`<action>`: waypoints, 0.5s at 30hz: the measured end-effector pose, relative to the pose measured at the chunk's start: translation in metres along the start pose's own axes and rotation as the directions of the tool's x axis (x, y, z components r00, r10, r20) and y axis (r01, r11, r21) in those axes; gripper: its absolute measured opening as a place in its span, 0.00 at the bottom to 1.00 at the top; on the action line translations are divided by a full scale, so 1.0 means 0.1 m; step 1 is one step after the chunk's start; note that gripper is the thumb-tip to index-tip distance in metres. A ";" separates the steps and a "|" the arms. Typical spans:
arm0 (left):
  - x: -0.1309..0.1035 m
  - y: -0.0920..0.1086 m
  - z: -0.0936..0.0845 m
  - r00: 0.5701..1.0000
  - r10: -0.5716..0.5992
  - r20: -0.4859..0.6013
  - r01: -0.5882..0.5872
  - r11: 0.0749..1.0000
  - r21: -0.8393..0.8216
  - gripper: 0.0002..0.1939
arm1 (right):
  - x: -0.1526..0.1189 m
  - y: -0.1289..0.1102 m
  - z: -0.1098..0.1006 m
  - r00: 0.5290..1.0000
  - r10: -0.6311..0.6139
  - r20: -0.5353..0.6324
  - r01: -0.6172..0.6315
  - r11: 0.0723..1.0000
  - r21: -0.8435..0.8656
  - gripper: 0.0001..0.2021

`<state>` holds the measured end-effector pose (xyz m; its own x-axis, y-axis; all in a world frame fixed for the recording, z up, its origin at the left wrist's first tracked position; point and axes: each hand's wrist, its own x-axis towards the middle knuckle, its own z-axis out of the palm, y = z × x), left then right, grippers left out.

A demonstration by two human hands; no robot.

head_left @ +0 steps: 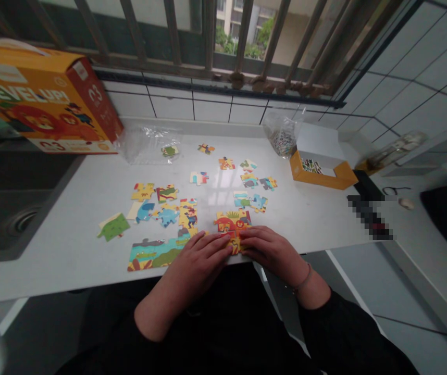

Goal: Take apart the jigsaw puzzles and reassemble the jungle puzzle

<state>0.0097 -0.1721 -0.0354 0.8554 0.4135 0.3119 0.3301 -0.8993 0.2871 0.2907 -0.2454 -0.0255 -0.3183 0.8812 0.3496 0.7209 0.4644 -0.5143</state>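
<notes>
My left hand (207, 255) rests low on the counter, fingers together, their tips on the left side of a lion jigsaw section (233, 221). From the other side my right hand (268, 247) closes its fingers on the same section's lower right pieces. My fingers cover part of that section. Partly under my left hand and wrist lies a joined river section (153, 255) with crocodiles. A strip with a figure in a hat (188, 213) adjoins it above. Blue elephant pieces (168, 214) and a green crocodile piece (114, 227) lie farther left.
Several loose jigsaw pieces (226, 163) are spread behind my hands. An orange puzzle box (44, 104) stands at the back left beside a sink (20, 208). Clear plastic packaging (141, 146), a bag of pieces (284, 138) and an open yellow box (321, 179) sit along the back.
</notes>
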 end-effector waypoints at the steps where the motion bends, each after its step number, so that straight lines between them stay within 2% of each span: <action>1: -0.01 0.00 0.00 1.000 -0.008 -0.003 0.008 1.000 -0.001 0.19 | 0.00 0.00 -0.01 1.000 -0.002 0.013 0.002 1.000 -0.001 0.07; 8: -0.04 0.00 -0.02 1.000 -0.011 0.008 0.011 1.000 -0.005 0.20 | 0.02 0.01 -0.08 0.996 -0.039 0.080 0.046 0.996 -0.078 0.09; 11: -0.05 -0.01 -0.02 1.000 0.004 0.001 -0.004 1.000 -0.007 0.21 | 0.07 0.02 -0.11 0.986 -0.118 0.116 0.137 0.976 -0.170 0.09; 15: -0.05 -0.02 -0.03 1.000 0.005 -0.009 -0.005 1.000 -0.024 0.22 | 0.14 0.03 -0.13 0.950 -0.257 0.175 0.298 0.915 -0.273 0.11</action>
<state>0.0037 -0.1722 -0.0350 0.8533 0.4107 0.3213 0.3164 -0.8975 0.3071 0.2965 -0.2326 -0.0125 -0.5958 0.7333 0.3275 0.7325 0.6634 -0.1530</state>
